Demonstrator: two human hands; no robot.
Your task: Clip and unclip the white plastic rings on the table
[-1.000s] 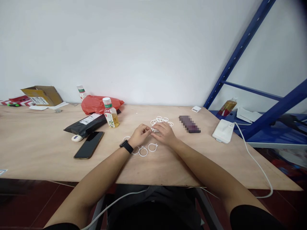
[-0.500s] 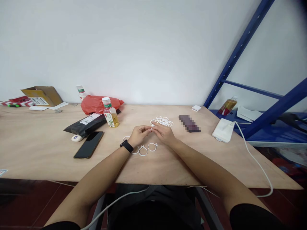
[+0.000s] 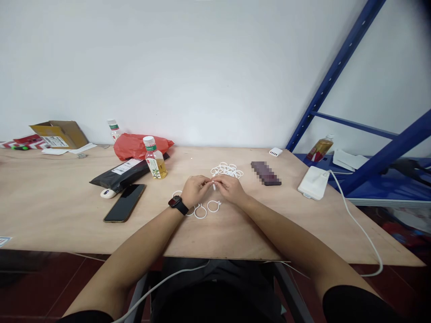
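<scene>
My left hand [image 3: 195,190] and my right hand [image 3: 231,188] meet fingertip to fingertip over the middle of the table, both pinching a small white piece [image 3: 214,185]. Most of that piece is hidden by the fingers, so its full shape cannot be made out. Below the hands lie white rings with small tabs, one [image 3: 200,211] beside another [image 3: 213,206]. More rings are partly covered by my left hand and the watch [image 3: 178,205]. Just behind my right hand is a pile of white rings [image 3: 227,169].
Left on the table [image 3: 67,215]: a phone [image 3: 124,204], white case [image 3: 107,194], black package [image 3: 114,177], bottle [image 3: 155,161], red bag [image 3: 131,146] and cardboard box [image 3: 65,134]. Right: a blurred dark object [image 3: 266,173], white charger [image 3: 313,183] with cable, and blue rack [image 3: 336,67].
The fingers of my right hand have curled in and shifted slightly, and more of the white piece shows below the fingertips. My left wrist has turned a little, with the watch face now visible.
</scene>
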